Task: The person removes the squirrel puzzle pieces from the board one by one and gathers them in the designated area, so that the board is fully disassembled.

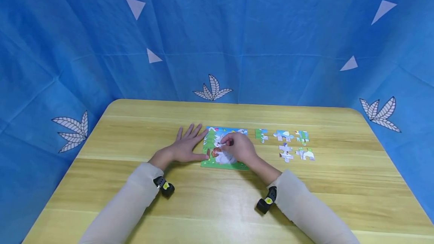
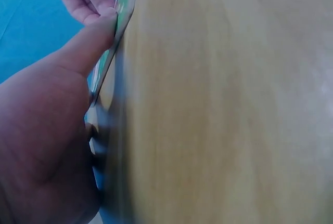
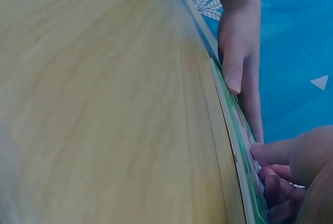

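Note:
A jigsaw puzzle [image 1: 211, 138] with a white animal, a green tree and grass lies flat on the table. My left hand [image 1: 185, 148] rests at its left side with fingers spread, the thumb [image 2: 96, 39] lying over the puzzle's edge. Above the middle of the picture, my right hand [image 1: 240, 147] has its fingers curled and pinches a small puzzle piece [image 1: 222, 144], mostly hidden by the fingers. In the right wrist view, the right thumb [image 3: 273, 152] is right at the puzzle's surface.
Several loose pieces lie right of the puzzle, among them a green tree piece [image 1: 260, 134], a blue-and-white piece [image 1: 283, 135] and a purple-white piece [image 1: 286, 152]. The wooden table [image 1: 217, 206] ends at a blue curtain [image 1: 217, 29] behind.

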The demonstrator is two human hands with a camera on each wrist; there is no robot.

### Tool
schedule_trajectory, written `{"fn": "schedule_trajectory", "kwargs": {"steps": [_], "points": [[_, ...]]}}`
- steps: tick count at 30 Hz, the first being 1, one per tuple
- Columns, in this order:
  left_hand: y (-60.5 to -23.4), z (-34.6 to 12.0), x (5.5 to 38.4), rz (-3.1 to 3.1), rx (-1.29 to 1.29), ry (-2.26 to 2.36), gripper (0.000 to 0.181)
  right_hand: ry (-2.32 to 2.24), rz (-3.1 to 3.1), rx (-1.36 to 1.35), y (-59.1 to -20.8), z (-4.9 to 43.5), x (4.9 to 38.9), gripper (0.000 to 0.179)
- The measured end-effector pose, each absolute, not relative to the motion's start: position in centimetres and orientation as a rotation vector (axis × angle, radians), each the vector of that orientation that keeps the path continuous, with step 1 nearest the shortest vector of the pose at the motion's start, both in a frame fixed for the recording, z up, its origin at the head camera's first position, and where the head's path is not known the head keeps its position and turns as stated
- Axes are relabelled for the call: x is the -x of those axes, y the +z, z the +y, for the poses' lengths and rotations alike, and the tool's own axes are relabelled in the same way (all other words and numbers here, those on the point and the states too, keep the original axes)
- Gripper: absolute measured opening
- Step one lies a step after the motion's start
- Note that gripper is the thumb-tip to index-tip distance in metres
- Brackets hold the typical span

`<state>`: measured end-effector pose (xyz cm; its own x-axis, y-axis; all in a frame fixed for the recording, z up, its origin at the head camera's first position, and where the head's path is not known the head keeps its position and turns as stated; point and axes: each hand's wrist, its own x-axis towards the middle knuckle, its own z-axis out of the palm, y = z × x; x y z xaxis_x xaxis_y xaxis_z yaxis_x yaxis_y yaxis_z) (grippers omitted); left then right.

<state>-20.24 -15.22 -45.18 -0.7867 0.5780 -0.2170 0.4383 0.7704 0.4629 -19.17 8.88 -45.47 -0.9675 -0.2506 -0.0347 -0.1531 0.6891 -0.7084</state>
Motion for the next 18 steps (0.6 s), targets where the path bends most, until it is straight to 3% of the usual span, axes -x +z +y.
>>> {"fn": "schedule_trajectory", "kwargs": {"steps": [18], "points": [[-45.16, -15.05, 20.18, 2.611, -0.73, 0.56, 0.098, -1.104, 2.751, 0.309, -45.36, 8.66, 19.07, 0.012]]}}
